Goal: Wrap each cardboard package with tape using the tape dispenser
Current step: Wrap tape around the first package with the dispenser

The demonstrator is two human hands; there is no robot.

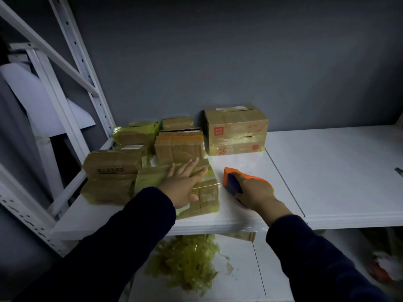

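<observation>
A flat cardboard package (206,198) partly wrapped in yellowish tape lies near the front of the white shelf (327,171). My left hand (185,182) presses flat on its top with fingers spread. My right hand (254,189) grips the orange and blue tape dispenser (232,180) just right of the package. A thin strip of clear tape runs from the dispenser to the package's right edge.
Several other taped cardboard packages (113,168) are stacked at the shelf's left and back, with a larger box (236,129) against the grey wall. A pile of loose yellowish tape scraps (185,264) lies on the lower shelf. White rack uprights (87,68) stand at left.
</observation>
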